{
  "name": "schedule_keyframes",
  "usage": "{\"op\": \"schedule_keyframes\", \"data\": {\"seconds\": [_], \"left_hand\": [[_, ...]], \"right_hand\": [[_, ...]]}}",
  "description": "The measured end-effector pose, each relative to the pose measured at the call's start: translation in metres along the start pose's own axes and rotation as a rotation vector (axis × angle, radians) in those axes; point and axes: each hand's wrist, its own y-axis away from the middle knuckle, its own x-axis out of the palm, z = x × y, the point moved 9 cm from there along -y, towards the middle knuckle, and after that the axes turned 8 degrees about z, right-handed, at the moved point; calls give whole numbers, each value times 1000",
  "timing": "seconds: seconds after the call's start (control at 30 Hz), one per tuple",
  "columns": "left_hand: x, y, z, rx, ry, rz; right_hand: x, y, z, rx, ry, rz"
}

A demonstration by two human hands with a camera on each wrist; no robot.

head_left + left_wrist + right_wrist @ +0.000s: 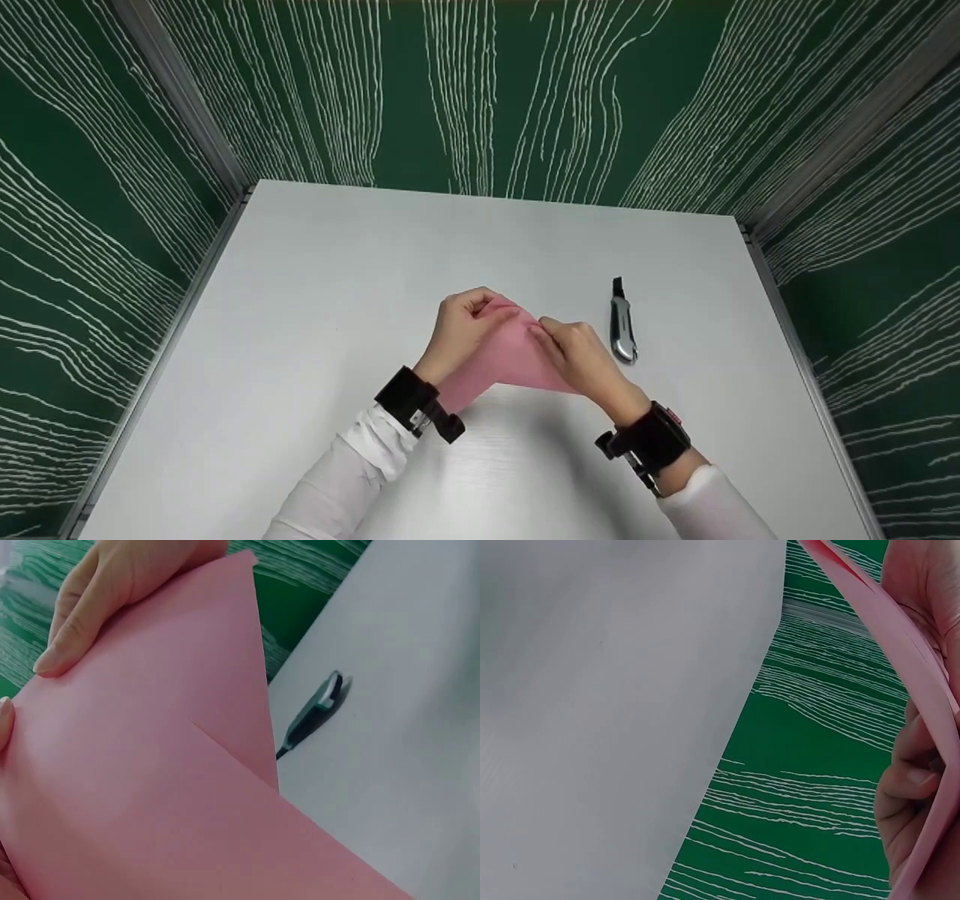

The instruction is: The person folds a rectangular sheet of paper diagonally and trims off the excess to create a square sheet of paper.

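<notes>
A sheet of pink paper (517,356) is held up above the white table between both hands, bent along its upper edge. My left hand (459,330) pinches its upper left part, thumb on the near face. On the upper right part, my right hand (581,356) pinches the paper with its thumb in front. The left wrist view shows a crease line across the pink paper (150,765) and the right hand (112,585) at its upper edge. Seen edge-on in the right wrist view, the paper (900,637) hides part of the fingers behind it.
A grey and black utility knife (622,322) lies on the white table (360,247), to the right of the right hand, its dark tip pointing away. Green panels (405,97) with white wavy lines stand behind the table and along both sides.
</notes>
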Motion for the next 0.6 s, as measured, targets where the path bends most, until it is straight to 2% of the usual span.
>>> {"op": "schedule_keyframes", "data": {"seconds": [0.1, 0.37, 0.47, 0.6], "left_hand": [[0, 0, -1, -23, 10, -5], [-2, 8, -30, -39, -11, 19], [0, 7, -30, -35, -13, 32], [4, 3, -11, -40, -6, 44]], "right_hand": [[1, 0, -1, 8, -1, 8], [-1, 1, -4, 15, -24, -12], [-3, 1, -3, 2, -25, -26], [-2, 1, -2, -9, -5, -24]]}}
